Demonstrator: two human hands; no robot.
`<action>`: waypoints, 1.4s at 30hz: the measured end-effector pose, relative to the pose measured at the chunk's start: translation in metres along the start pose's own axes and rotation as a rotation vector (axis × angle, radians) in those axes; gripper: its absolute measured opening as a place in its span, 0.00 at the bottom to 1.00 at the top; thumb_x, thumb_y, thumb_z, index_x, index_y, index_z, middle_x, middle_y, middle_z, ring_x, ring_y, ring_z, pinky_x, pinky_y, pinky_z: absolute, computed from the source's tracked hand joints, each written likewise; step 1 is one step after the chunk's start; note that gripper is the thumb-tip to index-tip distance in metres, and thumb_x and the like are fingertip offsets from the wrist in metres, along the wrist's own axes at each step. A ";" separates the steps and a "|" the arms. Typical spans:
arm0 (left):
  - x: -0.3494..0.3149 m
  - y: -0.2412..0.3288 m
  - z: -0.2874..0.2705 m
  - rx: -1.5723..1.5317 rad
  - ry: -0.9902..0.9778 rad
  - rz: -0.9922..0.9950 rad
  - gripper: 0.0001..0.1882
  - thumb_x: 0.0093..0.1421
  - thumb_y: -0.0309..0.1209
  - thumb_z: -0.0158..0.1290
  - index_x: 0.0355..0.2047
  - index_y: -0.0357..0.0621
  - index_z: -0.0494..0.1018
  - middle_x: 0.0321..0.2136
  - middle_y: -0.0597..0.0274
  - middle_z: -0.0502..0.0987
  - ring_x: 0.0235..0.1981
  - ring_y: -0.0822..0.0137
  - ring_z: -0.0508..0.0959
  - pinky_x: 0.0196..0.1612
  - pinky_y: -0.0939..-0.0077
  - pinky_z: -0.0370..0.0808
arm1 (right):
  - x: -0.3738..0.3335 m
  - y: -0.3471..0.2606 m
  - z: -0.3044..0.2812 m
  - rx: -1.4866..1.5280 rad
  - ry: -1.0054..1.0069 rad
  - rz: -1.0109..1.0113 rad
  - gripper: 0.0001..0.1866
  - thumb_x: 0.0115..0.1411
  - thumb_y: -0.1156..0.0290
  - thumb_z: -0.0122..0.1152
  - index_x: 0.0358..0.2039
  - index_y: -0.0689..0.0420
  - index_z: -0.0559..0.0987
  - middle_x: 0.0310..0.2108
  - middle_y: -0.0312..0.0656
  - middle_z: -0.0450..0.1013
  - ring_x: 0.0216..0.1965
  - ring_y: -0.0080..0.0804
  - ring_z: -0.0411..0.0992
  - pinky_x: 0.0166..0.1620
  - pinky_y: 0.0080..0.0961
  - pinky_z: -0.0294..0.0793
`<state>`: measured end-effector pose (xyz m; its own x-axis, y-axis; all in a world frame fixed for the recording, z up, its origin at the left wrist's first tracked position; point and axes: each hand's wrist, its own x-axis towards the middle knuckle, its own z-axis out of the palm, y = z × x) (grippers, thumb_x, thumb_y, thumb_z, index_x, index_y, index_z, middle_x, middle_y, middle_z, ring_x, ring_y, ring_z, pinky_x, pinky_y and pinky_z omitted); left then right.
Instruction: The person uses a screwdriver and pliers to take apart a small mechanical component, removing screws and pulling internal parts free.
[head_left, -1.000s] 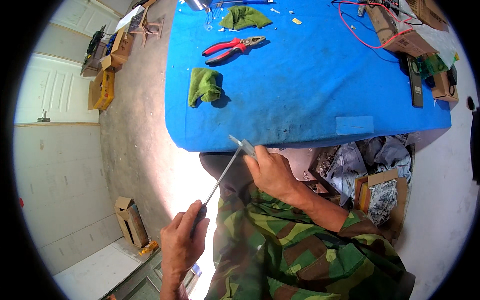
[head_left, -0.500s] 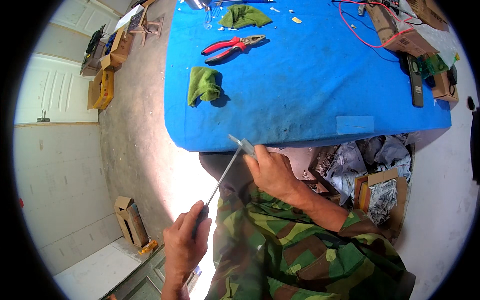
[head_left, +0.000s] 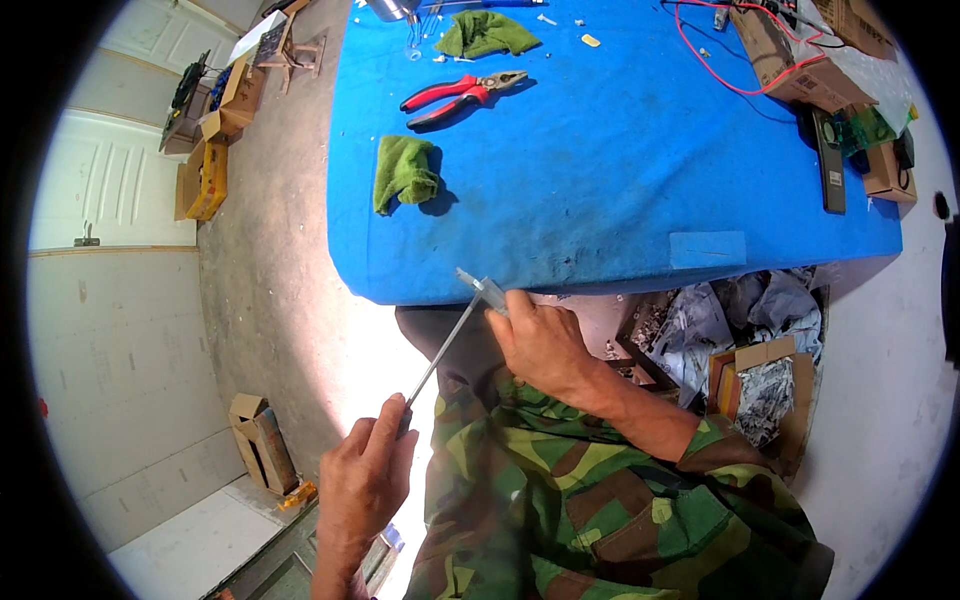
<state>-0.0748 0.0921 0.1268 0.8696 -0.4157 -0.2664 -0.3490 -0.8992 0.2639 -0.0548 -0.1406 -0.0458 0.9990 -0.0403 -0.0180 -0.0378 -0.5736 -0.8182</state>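
Note:
My left hand (head_left: 365, 470), low in the view, is closed around the dark handle of a long thin metal-shafted tool (head_left: 440, 352). Whether it is a file or a screwdriver I cannot tell. The shaft slants up and right to a small grey metal piece (head_left: 490, 291), meeting it or ending just at it. My right hand (head_left: 542, 342) pinches that piece near the table's front edge; a narrow stub sticks out at its upper left. My fingers hide part of the piece. A folded green cloth (head_left: 405, 172) lies on the table beyond my hands.
Red-handled pliers (head_left: 465, 98) and a second green cloth (head_left: 487, 34) lie farther back on the blue-covered table (head_left: 590, 180). At the right are a red cable (head_left: 690, 55), cardboard boxes (head_left: 785, 70) and a dark flat device (head_left: 829, 165). Bins of scrap (head_left: 700, 325) stand underneath.
My left hand has shifted slightly down and left with the tool, and less of its dark handle shows. My right hand and the metal piece have stayed nearly in place.

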 end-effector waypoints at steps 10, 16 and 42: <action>0.006 0.008 -0.011 0.011 -0.015 0.010 0.23 0.66 0.28 0.64 0.61 0.45 0.75 0.26 0.55 0.79 0.22 0.53 0.81 0.23 0.56 0.77 | 0.001 0.000 -0.001 -0.078 0.014 -0.042 0.15 0.72 0.63 0.62 0.35 0.61 0.70 0.17 0.53 0.76 0.19 0.59 0.78 0.24 0.54 0.76; 0.007 -0.003 -0.006 -0.241 0.002 -0.069 0.20 0.65 0.27 0.65 0.57 0.43 0.79 0.34 0.47 0.86 0.31 0.49 0.88 0.32 0.60 0.82 | 0.000 0.000 0.001 -0.051 0.008 -0.022 0.13 0.71 0.65 0.61 0.36 0.61 0.71 0.18 0.57 0.76 0.20 0.62 0.78 0.26 0.57 0.77; 0.003 0.008 -0.001 -0.046 -0.027 -0.037 0.24 0.64 0.25 0.65 0.61 0.43 0.77 0.31 0.48 0.83 0.27 0.50 0.85 0.29 0.58 0.80 | 0.001 -0.001 0.000 -0.116 0.005 -0.034 0.14 0.72 0.64 0.60 0.37 0.61 0.71 0.17 0.55 0.76 0.19 0.61 0.77 0.25 0.56 0.77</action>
<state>-0.0748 0.0835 0.1287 0.8718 -0.3862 -0.3013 -0.2997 -0.9071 0.2957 -0.0542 -0.1399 -0.0454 0.9997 -0.0234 0.0119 -0.0067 -0.6658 -0.7461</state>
